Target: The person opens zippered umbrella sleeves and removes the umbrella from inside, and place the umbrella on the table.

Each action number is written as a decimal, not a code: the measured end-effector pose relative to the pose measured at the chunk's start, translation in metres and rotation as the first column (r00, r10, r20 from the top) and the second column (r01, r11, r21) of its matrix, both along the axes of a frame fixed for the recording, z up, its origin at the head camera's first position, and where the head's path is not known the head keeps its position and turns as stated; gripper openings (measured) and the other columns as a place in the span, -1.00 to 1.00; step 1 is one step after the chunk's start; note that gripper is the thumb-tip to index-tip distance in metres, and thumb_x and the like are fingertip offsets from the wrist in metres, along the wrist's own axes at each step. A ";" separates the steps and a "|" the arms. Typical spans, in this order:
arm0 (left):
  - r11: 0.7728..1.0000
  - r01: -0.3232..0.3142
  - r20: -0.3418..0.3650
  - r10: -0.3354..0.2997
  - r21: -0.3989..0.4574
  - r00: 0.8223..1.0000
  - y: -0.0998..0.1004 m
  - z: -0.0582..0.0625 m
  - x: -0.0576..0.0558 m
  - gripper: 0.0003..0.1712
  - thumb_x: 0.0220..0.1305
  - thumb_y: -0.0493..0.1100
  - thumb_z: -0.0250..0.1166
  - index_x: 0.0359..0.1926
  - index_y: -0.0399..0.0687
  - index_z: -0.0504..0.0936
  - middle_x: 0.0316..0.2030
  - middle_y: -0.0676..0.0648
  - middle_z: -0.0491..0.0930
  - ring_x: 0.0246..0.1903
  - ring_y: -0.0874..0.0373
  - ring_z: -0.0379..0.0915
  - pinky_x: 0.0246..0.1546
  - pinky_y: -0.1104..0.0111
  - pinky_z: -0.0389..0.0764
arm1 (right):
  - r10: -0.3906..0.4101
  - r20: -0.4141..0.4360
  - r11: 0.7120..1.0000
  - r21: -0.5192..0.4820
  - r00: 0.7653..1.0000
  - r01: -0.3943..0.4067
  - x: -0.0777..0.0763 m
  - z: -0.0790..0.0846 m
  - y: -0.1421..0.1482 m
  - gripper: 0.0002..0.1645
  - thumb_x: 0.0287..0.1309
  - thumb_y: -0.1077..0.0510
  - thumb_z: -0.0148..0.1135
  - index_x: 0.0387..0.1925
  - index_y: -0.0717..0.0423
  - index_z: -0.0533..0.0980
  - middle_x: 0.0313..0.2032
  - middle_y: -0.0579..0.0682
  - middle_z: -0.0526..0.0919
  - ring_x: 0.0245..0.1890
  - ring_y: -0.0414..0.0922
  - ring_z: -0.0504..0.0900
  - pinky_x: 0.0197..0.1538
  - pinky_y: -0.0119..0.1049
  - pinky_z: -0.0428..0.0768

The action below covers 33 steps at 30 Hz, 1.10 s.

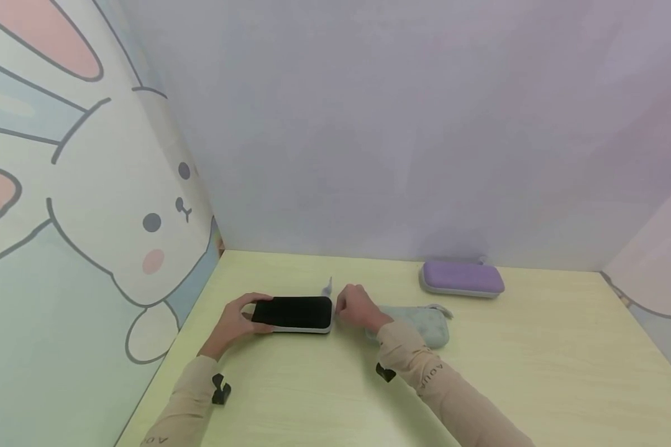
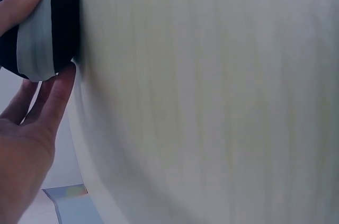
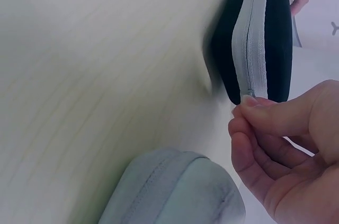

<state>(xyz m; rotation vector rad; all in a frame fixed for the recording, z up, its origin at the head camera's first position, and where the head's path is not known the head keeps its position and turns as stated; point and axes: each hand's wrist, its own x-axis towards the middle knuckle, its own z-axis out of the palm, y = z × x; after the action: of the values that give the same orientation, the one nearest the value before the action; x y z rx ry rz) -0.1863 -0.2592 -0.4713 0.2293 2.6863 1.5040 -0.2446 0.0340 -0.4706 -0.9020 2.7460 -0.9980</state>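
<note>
A black case (image 1: pixel 296 312) with a light grey zipper band (image 3: pixel 250 38) rests on the table, towards its left side. My left hand (image 1: pixel 236 320) grips the case's left end, thumb on the zipper band and fingers behind, as the left wrist view shows. At the opposite end, my right hand (image 1: pixel 360 307) pinches the small zipper pull (image 3: pixel 250 95) between thumb and forefinger. The zipper line along the front side looks closed. A pale strap (image 1: pixel 327 288) sticks out behind the case's right end. Under my right forearm lies a pale green patterned case (image 1: pixel 425 326), partly hidden by the sleeve.
A purple case (image 1: pixel 463 277) with a grey edge lies at the back of the pale wooden table (image 1: pixel 548 347), near the lilac back wall (image 1: pixel 369 136). To the left rises a side wall with a rabbit picture (image 1: pixel 123 211).
</note>
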 end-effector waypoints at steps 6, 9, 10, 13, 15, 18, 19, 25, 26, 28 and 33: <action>1.000 0.008 -0.003 -0.008 0.010 1.000 -0.001 -0.002 -0.001 -0.29 -0.16 -0.25 0.55 0.11 -0.09 0.54 0.18 -0.20 0.40 -0.15 -0.10 0.56 -0.19 0.21 0.56 | -0.008 -0.003 1.000 -0.005 1.000 0.008 0.002 0.000 0.001 -0.75 -0.16 0.51 0.12 -0.62 0.24 0.67 -0.61 -0.02 0.65 -0.67 -0.26 0.33 -0.48 -0.39 0.44; 1.000 0.015 -0.004 -0.015 0.019 1.000 -0.001 -0.002 -0.001 -0.29 -0.17 -0.25 0.55 0.11 -0.10 0.53 0.18 -0.20 0.39 -0.14 -0.11 0.56 -0.20 0.23 0.57 | -0.019 0.000 1.000 0.001 1.000 0.019 0.004 0.000 0.000 -0.75 -0.15 0.51 0.12 -0.63 0.25 0.67 -0.63 -0.04 0.63 -0.68 -0.26 0.31 -0.49 -0.41 0.42; 1.000 0.016 -0.004 -0.015 0.021 1.000 -0.001 -0.002 -0.001 -0.29 -0.17 -0.25 0.55 0.11 -0.10 0.53 0.18 -0.20 0.39 -0.13 -0.11 0.56 -0.20 0.24 0.57 | -0.020 0.003 1.000 -0.001 1.000 0.020 0.005 0.000 0.000 -0.75 -0.15 0.52 0.12 -0.63 0.26 0.66 -0.64 -0.04 0.62 -0.68 -0.26 0.30 -0.50 -0.41 0.41; 1.000 0.016 0.001 -0.016 0.026 1.000 -0.001 -0.002 -0.002 -0.28 -0.17 -0.26 0.55 0.11 -0.10 0.53 0.18 -0.20 0.39 -0.12 -0.13 0.55 -0.20 0.24 0.57 | -0.019 0.013 1.000 -0.011 1.000 0.019 0.007 0.002 0.000 -0.75 -0.16 0.53 0.12 -0.66 0.27 0.65 -0.68 -0.07 0.58 -0.67 -0.26 0.28 -0.52 -0.43 0.37; 1.000 0.012 -0.004 -0.012 0.023 1.000 -0.001 -0.001 -0.002 -0.28 -0.17 -0.26 0.56 0.11 -0.11 0.53 0.18 -0.21 0.39 -0.10 -0.16 0.54 -0.19 0.22 0.57 | -0.008 0.016 1.000 -0.027 1.000 0.009 0.009 0.003 -0.001 -0.74 -0.18 0.55 0.11 -0.66 0.28 0.65 -0.70 -0.06 0.57 -0.67 -0.25 0.24 -0.53 -0.43 0.35; 1.000 0.006 -0.007 -0.006 0.022 1.000 -0.001 -0.001 -0.002 -0.28 -0.18 -0.28 0.56 0.11 -0.13 0.53 0.17 -0.20 0.40 -0.06 -0.20 0.50 -0.17 0.17 0.56 | 0.001 0.017 0.999 -0.045 1.000 0.000 0.011 0.003 0.000 -0.73 -0.20 0.57 0.10 -0.66 0.29 0.65 -0.70 -0.05 0.57 -0.67 -0.25 0.20 -0.53 -0.44 0.32; 1.000 0.005 -0.009 -0.005 0.022 1.000 -0.001 -0.001 -0.002 -0.28 -0.18 -0.29 0.56 0.10 -0.13 0.54 0.16 -0.20 0.41 -0.02 -0.21 0.48 -0.16 0.15 0.56 | 0.003 0.016 0.999 -0.051 1.000 -0.002 0.012 0.003 0.000 -0.73 -0.21 0.57 0.09 -0.66 0.29 0.65 -0.70 -0.04 0.57 -0.68 -0.26 0.20 -0.53 -0.44 0.32; 1.000 0.008 0.000 -0.008 0.023 1.000 -0.002 -0.002 -0.003 -0.29 -0.19 -0.29 0.56 0.10 -0.13 0.54 0.16 -0.20 0.41 0.00 -0.22 0.46 -0.15 0.16 0.56 | 0.014 0.022 0.998 -0.056 1.000 -0.012 0.014 -0.001 0.000 -0.74 -0.25 0.58 0.10 -0.72 0.28 0.61 -0.75 -0.09 0.49 -0.69 -0.29 0.24 -0.56 -0.47 0.31; 1.000 0.005 0.001 -0.005 0.024 1.000 -0.002 -0.002 -0.003 -0.29 -0.19 -0.29 0.56 0.10 -0.12 0.54 0.16 -0.20 0.41 -0.01 -0.21 0.47 -0.16 0.17 0.56 | 0.016 0.023 0.998 -0.060 1.000 -0.015 0.014 -0.002 0.000 -0.74 -0.25 0.57 0.11 -0.73 0.27 0.60 -0.75 -0.11 0.47 -0.69 -0.29 0.24 -0.56 -0.47 0.31; 1.000 0.003 0.008 -0.003 0.030 1.000 -0.002 -0.002 -0.003 -0.29 -0.19 -0.29 0.56 0.10 -0.12 0.54 0.17 -0.20 0.40 -0.03 -0.22 0.49 -0.17 0.18 0.56 | 0.020 0.012 0.998 -0.064 1.000 -0.019 0.015 -0.003 -0.001 -0.74 -0.25 0.57 0.12 -0.75 0.26 0.59 -0.76 -0.14 0.46 -0.69 -0.30 0.26 -0.56 -0.47 0.32; 0.999 0.004 0.014 -0.004 0.040 1.000 -0.003 -0.003 -0.003 -0.30 -0.18 -0.30 0.55 0.09 -0.11 0.54 0.17 -0.20 0.40 -0.02 -0.22 0.48 -0.16 0.19 0.56 | 0.019 -0.025 0.997 -0.073 1.000 -0.021 0.019 -0.004 -0.002 -0.73 -0.28 0.55 0.14 -0.77 0.22 0.60 -0.74 -0.14 0.51 -0.68 -0.30 0.28 -0.53 -0.47 0.36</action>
<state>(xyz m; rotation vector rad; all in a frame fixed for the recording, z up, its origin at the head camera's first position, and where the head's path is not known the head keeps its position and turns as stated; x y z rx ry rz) -0.1895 -0.2618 -0.4744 0.2249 2.6452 1.5535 -0.2254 0.0324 -0.4745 -0.9560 2.7305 -1.0985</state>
